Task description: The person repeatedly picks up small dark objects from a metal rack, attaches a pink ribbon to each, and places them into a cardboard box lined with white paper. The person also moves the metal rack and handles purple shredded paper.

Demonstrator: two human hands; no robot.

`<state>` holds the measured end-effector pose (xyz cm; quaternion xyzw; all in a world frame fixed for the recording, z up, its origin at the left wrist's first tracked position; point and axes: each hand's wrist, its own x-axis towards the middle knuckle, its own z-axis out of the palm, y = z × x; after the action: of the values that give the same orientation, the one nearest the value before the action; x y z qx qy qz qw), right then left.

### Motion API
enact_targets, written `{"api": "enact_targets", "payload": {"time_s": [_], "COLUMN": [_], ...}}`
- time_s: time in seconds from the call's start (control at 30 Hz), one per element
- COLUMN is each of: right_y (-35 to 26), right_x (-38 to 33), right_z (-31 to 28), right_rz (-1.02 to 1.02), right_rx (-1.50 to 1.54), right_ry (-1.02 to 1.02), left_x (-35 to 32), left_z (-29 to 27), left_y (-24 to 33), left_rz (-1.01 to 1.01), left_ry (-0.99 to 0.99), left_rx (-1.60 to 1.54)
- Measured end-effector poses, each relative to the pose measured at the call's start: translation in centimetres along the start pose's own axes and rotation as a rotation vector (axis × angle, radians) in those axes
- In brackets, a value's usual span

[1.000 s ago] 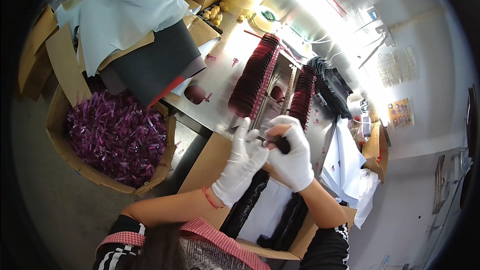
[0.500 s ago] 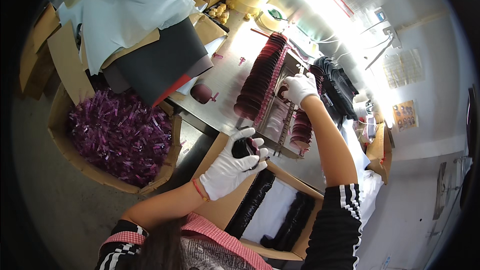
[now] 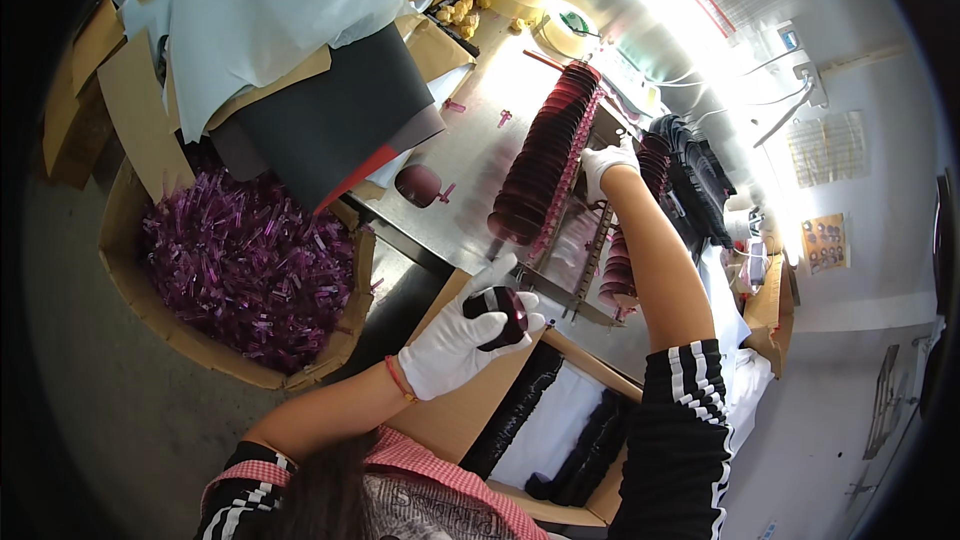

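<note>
My left hand (image 3: 448,345), in a white glove, is closed around a small stack of dark tinted lenses (image 3: 494,317) above the cardboard box. Further off, my right hand (image 3: 607,162), also gloved, reaches into the metal rack (image 3: 568,265) with its fingers bent down; the fingertips are partly hidden, and what they grip does not show. To that hand's left stands a long row of dark red lenses (image 3: 535,175) on the rack. A second row of lenses (image 3: 618,270) lies beneath my right forearm. One loose lens (image 3: 418,185) with a pink tab rests on the metal table (image 3: 470,155).
Below my hands sits an open cardboard box (image 3: 600,352) with black-wrapped rows and a white sheet. At left, a carton (image 3: 280,377) holds many purple plastic pieces (image 3: 255,275). Dark stacked items (image 3: 690,175) stand right of the rack; tape rolls (image 3: 568,30) are at the back.
My right hand has shifted slightly farther along the rack, and the dark lens piece visible at its fingers before no longer shows. My left hand still holds the lens stack, slightly turned.
</note>
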<state>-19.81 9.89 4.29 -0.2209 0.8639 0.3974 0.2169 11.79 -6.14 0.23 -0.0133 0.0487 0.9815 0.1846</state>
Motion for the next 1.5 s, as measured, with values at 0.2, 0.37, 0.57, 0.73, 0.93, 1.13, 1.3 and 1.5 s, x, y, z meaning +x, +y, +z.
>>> {"api": "enact_targets", "payload": {"time_s": [0.2,0.37,0.57,0.73,0.93,1.13,1.3,1.5], "right_y": [1.5,-0.4,-8.1,-8.4,-8.1,-7.9,-8.0,-16.8], "right_x": [-2.4,-12.5,-24.7,-26.5,-20.0,-20.3,-23.4,-23.3], "right_z": [-0.9,-4.1,-3.5,-2.1,5.6,7.3,4.2,-0.8], "right_rz": [-0.119,-0.123,-0.322,-0.306,-0.18,-0.149,0.038,-0.223], "right_rx": [-0.01,0.332,0.692,0.884,0.45,0.318,0.747,1.18], "right_ry": [0.15,0.701,0.758,0.726,0.835,0.792,0.808,0.707], "left_x": [0.6,0.6,0.8,-0.1,-1.3,-2.9,-3.6,-3.2], "left_z": [0.6,0.5,2.3,1.2,-0.1,-1.2,-3.4,-3.3], "left_y": [0.1,-0.5,-1.3,-1.0,0.5,3.4,5.0,6.4], "left_rz": [-0.05,0.11,0.086,0.022,-0.011,-0.063,0.02,0.132], "left_ry": [0.059,0.105,0.086,0.022,0.12,0.277,0.158,0.146], "left_rx": [0.119,0.141,0.116,-0.067,0.077,0.156,0.13,0.355]}}
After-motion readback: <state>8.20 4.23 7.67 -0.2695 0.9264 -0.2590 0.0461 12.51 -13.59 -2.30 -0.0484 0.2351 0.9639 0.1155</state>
